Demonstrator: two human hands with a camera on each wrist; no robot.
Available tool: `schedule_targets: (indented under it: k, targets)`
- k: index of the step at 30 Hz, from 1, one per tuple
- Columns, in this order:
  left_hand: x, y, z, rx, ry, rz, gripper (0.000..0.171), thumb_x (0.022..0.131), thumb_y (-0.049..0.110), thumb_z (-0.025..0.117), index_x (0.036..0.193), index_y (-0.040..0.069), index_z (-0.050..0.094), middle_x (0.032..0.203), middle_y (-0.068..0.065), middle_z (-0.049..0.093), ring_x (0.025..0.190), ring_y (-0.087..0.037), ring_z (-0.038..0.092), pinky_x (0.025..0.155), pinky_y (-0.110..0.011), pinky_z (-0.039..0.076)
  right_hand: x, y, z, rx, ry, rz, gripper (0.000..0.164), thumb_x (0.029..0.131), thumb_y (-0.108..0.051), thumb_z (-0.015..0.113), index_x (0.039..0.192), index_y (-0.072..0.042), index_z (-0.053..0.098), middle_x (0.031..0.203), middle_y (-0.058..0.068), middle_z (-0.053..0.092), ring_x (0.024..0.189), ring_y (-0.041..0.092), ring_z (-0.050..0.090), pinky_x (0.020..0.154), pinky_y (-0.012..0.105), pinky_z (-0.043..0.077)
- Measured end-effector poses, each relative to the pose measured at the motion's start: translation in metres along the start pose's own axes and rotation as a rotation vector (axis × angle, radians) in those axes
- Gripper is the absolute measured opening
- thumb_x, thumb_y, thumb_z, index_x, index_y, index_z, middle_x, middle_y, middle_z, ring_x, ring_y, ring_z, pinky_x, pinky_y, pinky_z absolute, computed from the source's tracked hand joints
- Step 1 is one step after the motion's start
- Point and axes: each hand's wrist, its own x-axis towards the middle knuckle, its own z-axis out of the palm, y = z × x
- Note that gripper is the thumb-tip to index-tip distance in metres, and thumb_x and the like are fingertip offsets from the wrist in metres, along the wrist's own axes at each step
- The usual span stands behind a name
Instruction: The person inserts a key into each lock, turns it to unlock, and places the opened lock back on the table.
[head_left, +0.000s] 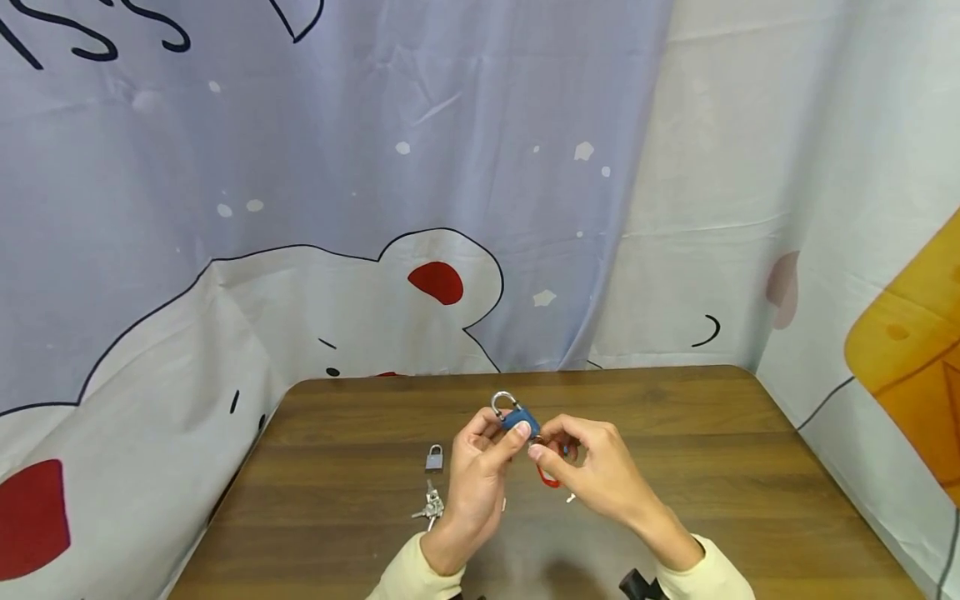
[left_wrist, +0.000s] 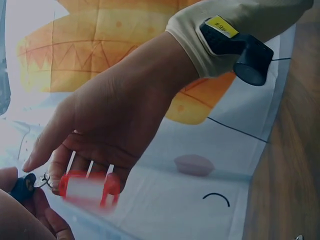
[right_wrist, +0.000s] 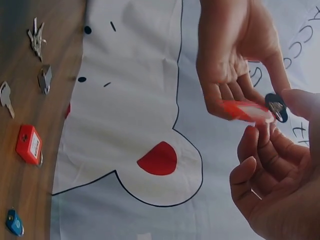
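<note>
My left hand [head_left: 480, 467] holds a small blue padlock [head_left: 520, 421] between thumb and fingers, its metal shackle pointing up. At the padlock's lower end, my right hand [head_left: 588, 462] pinches a key with thumb and forefinger. A key ring [left_wrist: 46, 180] links it to a red key tag [left_wrist: 87, 190] with a white label, which dangles under the right fingers and looks blurred. The right wrist view shows the padlock's dark end [right_wrist: 276, 107] between the two hands. Left of my left hand, a grey padlock [head_left: 434, 458] stands on the table beside a bunch of keys [head_left: 430, 504].
On the wooden table [head_left: 337, 442] also lie a loose key [right_wrist: 6, 99], a red block with a white label and metal loop [right_wrist: 30, 145], and a small blue piece [right_wrist: 15, 222]. A printed curtain [head_left: 375, 167] hangs behind the table's far edge.
</note>
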Motion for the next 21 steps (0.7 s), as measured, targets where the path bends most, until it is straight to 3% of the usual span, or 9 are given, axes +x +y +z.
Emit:
schedule_targets:
  k: [12,21]
  targets:
    - [-0.001,0.0,-0.001,-0.013,-0.104,-0.059,0.015,0.081,0.005,0.067,0.09,0.011,0.057,0.088,0.004,0.061,0.076,-0.005,0.06,0.072,-0.022,0.051,0.006,-0.004,-0.022,-0.048,0.051,-0.015,0.005,0.085,-0.022,0.068,0.086,-0.025,0.063,0.072,-0.014,0.06,0.062,0.001,0.051,0.055,0.018,0.044]
    - [-0.002,-0.002,-0.004,0.051,-0.135,-0.048,0.016,0.08,0.005,0.069,0.092,0.014,0.062,0.09,0.006,0.064,0.081,-0.006,0.061,0.075,-0.021,0.05,0.007,-0.013,-0.032,-0.057,0.07,-0.056,0.003,0.085,-0.02,0.067,0.087,-0.018,0.065,0.07,-0.013,0.058,0.064,0.001,0.05,0.057,0.019,0.043]
